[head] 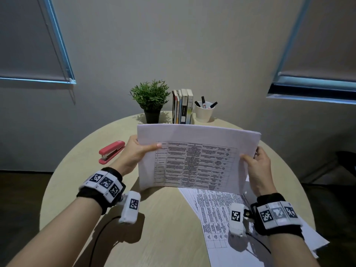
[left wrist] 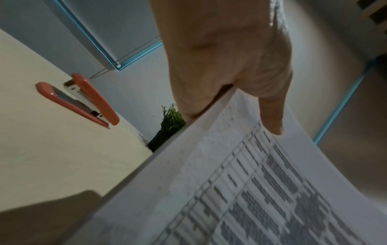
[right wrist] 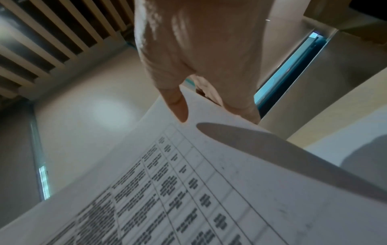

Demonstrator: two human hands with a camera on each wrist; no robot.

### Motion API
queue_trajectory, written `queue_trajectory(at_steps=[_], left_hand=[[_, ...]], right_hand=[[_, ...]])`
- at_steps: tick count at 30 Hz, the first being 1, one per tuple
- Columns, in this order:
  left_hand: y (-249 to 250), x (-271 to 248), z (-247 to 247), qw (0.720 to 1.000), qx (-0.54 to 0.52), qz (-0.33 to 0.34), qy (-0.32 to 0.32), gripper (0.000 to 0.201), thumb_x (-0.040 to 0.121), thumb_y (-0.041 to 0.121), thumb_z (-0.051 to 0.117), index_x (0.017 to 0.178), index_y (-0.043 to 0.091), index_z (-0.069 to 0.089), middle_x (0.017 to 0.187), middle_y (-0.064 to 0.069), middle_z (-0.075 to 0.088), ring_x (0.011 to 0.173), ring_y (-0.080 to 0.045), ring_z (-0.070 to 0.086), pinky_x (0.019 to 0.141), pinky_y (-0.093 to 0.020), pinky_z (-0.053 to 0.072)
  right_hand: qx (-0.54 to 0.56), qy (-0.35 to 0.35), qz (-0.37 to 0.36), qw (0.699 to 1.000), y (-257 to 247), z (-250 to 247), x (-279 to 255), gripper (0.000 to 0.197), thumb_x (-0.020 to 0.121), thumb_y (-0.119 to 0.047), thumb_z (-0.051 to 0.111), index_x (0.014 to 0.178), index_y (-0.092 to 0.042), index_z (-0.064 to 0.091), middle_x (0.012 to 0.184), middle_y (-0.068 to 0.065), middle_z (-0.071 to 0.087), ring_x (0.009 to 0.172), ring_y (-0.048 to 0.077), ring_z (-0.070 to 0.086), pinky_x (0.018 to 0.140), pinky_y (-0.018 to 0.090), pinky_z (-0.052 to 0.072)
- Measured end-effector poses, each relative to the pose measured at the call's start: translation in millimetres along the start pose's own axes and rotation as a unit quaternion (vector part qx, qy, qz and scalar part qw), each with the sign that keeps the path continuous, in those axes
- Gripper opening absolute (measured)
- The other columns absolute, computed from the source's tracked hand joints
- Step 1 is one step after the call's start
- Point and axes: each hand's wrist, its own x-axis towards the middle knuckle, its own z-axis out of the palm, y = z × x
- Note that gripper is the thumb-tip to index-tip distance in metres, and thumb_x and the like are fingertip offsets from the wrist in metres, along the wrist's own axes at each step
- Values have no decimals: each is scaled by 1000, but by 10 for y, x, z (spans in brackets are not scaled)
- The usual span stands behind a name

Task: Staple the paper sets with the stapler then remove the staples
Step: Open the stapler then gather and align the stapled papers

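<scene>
Both-handed, the person holds one paper set (head: 194,160) upright over the table (head: 154,237): the left hand (head: 134,151) pinches its left edge, thumb in front and fingers behind, and the right hand (head: 258,166) pinches the right edge the same way — probably to square the sheets before binding. More printed sheets (head: 217,214) lie flat just beneath, toward the right. Beside the left hand rests the red stapler (head: 111,151), untouched — within easy reach. A plant (head: 151,99), books (head: 183,106) and a cup of markers (head: 204,110) stand at the table's far edge.
</scene>
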Motion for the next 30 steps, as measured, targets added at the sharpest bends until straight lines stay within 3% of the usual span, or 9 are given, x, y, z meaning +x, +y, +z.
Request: queue_trajectory(at_steps=[3,6,9,13,16,19,22,26,30], left_hand=[[-175,-39,68,1000,19,-25,-4,49,61,35,85,103,16,68,102,-7,73,95,-20,70,81,-38,56],[-200,-41,91,998,51,-27,14,21,82,13,71,103,14,68,98,-3,74,94,-20,69,88,-44,51],[-40,-11,93,996,88,-9,4,21,84,8,66,105,10,68,99,-7,72,95,-21,67,85,-41,52],[340,3,120,986,144,73,-32,19,85,-1,63,95,13,72,90,-5,72,82,-14,67,74,-35,55],[674,-17,155,974,189,112,-58,15,86,-1,63,96,5,72,86,2,74,79,-17,69,70,-35,57],[915,-26,156,964,217,149,-29,19,83,6,67,96,-7,70,92,-20,72,76,-28,69,68,-46,55],[917,5,63,952,216,176,127,36,81,6,72,116,9,65,112,-7,68,96,-9,63,87,-29,53],[708,22,-126,973,133,2,187,108,66,28,83,152,22,16,144,-10,43,132,-23,43,104,-37,37],[525,-12,-91,990,60,-68,107,85,78,3,74,146,17,23,124,-12,61,109,-31,64,86,-41,49]], right_hand=[[-23,9,27,999,102,8,-23,30,86,13,49,104,-11,54,96,7,66,81,19,66,59,22,53],[-52,42,29,997,127,25,9,44,87,10,56,123,-12,45,120,13,59,105,25,59,91,42,52],[-171,104,-94,975,-59,19,-1,72,81,2,66,142,-18,34,142,9,40,134,23,37,115,48,31],[-334,23,-253,908,-479,165,-79,76,81,-8,70,146,-27,33,152,0,34,146,18,23,122,52,4],[-407,-52,-254,876,-622,310,-66,61,84,-17,70,137,-32,47,138,-6,49,137,12,36,116,48,-13],[-381,-62,-260,885,-626,440,-26,13,86,-20,62,96,-26,67,91,-6,63,100,25,58,111,58,27],[-281,-47,-257,923,-591,519,-30,13,81,-22,53,71,-27,60,67,-11,58,75,26,59,83,55,49],[-185,-12,-229,956,-537,611,-62,17,84,-9,59,72,-18,65,66,-4,62,66,18,56,67,42,50],[-99,-32,-133,986,-430,732,-141,19,85,2,59,73,-9,68,68,-2,61,63,8,51,58,23,42]])
